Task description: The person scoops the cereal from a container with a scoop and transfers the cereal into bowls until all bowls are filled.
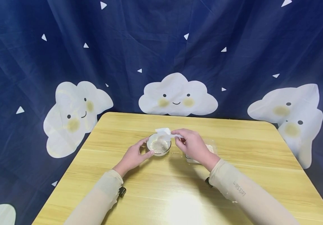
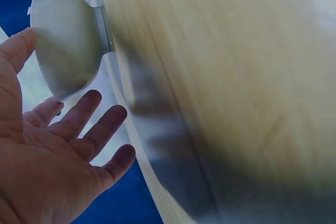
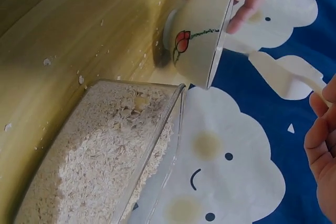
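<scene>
From the head view I see a small bowl [image 1: 159,146] at the centre of the frame on the wooden desk [image 1: 234,140], holding pale oat flakes. My left hand [image 1: 134,156] cups its near-left side, thumb and fingers spread round the wall. My right hand [image 1: 193,145] pinches the handle of a white scoop [image 1: 164,133], which lies over the bowl's far rim, its long axis running left to right with the scoop end toward the left. Behind the right hand sits a clear tub [image 1: 210,147] of the same flakes.

In the left wrist view the fingers [image 2: 79,121] are straight and apart, just beside the bowl's plain pale wall [image 2: 68,45] at upper left.

In the right wrist view the clear tub [image 3: 105,156] fills the lower left, heaped with oats. The bowl [image 3: 197,38] at upper centre is white with a red fruit motif; loose flakes dot the desk. The scoop [image 3: 286,74] points toward the bowl from the right edge.
</scene>
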Tool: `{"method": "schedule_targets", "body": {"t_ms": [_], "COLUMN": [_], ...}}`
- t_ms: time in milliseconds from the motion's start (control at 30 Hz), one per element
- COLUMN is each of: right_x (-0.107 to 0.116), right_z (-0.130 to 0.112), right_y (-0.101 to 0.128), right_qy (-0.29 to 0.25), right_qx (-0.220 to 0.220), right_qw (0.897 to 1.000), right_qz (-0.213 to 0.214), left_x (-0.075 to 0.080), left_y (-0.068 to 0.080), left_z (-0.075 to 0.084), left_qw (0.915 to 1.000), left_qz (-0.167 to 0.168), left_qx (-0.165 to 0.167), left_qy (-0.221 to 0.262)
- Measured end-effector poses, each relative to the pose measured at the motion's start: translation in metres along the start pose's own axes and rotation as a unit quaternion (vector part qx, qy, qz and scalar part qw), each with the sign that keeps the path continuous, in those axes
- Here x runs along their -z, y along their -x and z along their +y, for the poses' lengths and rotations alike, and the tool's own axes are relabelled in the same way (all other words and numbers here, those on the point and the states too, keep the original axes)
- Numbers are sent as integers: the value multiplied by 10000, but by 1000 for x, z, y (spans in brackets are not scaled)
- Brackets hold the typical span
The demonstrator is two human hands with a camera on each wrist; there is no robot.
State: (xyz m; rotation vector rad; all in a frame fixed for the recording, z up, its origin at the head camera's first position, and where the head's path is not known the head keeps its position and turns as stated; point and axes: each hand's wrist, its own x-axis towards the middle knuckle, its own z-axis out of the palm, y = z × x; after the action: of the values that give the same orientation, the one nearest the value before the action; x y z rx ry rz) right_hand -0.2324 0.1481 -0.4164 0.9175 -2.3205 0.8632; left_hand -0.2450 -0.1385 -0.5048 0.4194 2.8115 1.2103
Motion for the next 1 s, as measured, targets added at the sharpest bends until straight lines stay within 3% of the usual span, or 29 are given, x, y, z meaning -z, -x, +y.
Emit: {"method": "schedule_targets", "body": {"t_ms": [133,300,533,633,700,767,800,833,867,933,967,1000], "right_x": [-2,-4,-6,-6,-4,-2,0,3,6,14,18,24], "right_z": [2,4,5,5,4,2,2,3,5,12,17,22], "right_y": [2,5,8,8,9,9,9,9,9,9,11,13], "right_qy": [419,921,1188,1150,903,242,-220,-729,-1239,-2087,-2472,-2742], "right_qx": [896,1820,2078,1998,1556,424,-338,-1145,-1933,-3245,-3672,-3928], "right_qw": [9951,9790,9709,9730,9836,9978,9975,9888,9715,9218,8964,8777], "right_qz": [67,17,2,19,-132,-458,-572,-620,-584,-368,-220,-144], "left_x": [0,1,0,0,0,1,1,1,1,0,0,0], "left_y": [0,0,1,0,1,1,1,1,1,1,1,1], "left_z": [1,1,0,0,0,1,1,1,1,0,0,0], "left_qw": [10000,10000,10000,10000,10000,10000,10000,10000,10000,10000,10000,10000], "left_qz": [7,-5,-19,-7,6,14,16,24,28,42,52,63], "left_qx": [7,-14,-24,-33,-17,3,4,0,8,2,-1,-11], "left_qy": [7,-9,67,70,70,54,44,30,26,15,10,13]}}
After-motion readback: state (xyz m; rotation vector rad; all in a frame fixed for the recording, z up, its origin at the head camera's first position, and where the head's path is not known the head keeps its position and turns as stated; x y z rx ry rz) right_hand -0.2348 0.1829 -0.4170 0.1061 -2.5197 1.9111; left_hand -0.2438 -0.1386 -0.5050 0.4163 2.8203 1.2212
